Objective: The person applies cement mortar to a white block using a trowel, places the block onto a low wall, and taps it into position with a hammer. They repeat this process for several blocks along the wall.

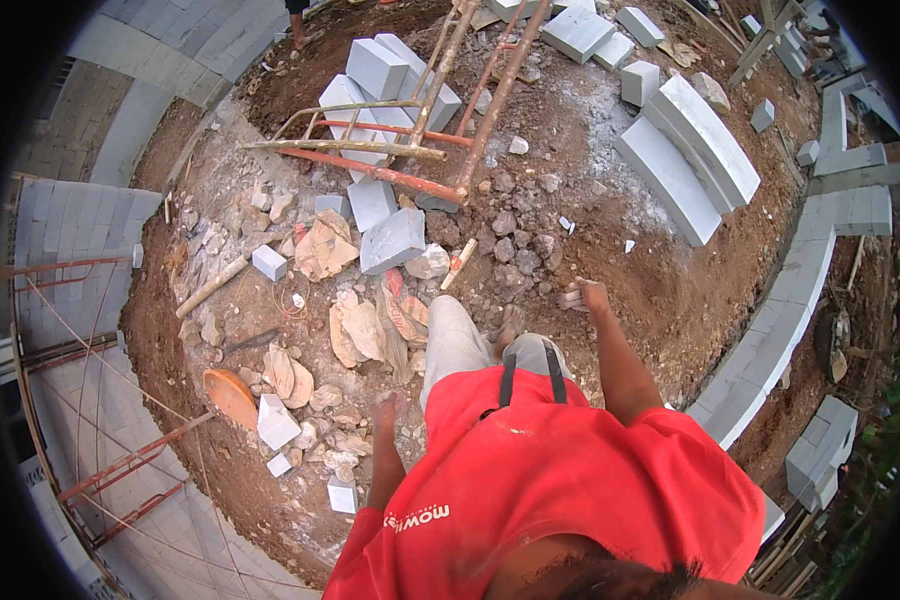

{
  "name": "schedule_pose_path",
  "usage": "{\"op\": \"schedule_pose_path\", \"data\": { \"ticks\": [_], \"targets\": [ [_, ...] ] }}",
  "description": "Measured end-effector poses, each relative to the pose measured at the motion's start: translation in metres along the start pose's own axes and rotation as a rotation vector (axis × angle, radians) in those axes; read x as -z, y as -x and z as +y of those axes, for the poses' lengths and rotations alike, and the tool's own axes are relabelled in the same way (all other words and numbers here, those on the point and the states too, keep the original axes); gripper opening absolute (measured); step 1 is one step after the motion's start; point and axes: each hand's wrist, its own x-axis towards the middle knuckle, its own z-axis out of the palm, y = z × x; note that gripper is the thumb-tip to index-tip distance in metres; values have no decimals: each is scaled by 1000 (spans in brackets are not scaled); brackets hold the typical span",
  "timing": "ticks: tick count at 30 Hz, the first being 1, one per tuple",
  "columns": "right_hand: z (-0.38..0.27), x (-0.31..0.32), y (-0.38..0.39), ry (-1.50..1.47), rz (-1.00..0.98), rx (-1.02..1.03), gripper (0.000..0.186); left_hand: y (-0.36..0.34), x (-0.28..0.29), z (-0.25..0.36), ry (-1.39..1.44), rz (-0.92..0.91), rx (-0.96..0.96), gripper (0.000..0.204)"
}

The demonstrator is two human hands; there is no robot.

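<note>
I stand on bare brown earth in a red shirt and grey trousers. My left hand [388, 408] hangs by my thigh above rubble, fingers loose, holding nothing. My right hand [590, 295] swings out to the right over the dirt. A small pale thing [572, 298] shows at its fingers; whether it is held or lies on the ground I cannot tell. A grey concrete block [392, 240] lies ahead of my feet, with a short wooden-handled tool [458, 265] beside it.
A rusty metal scaffold frame [390, 150] lies over stacked grey blocks [375, 68]. Long curved grey blocks [685, 160] rest at the right, by a low block wall [795, 295]. Torn paper sacks [322, 248], stones and an orange pan [230, 396] lie to the left. Another person's feet [298, 30] show at the top.
</note>
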Motion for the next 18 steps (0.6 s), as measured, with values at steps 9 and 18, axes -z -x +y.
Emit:
{"op": "schedule_pose_path", "data": {
  "ticks": [9,18],
  "targets": [
    [-48,-25,-12,-94,-7,-64,38,-135,-165,248,-612,-96,-370,22],
    [-43,-26,-85,-350,236,-257,38,-215,-481,506,-920,-314,-898,51]
  ]
}}
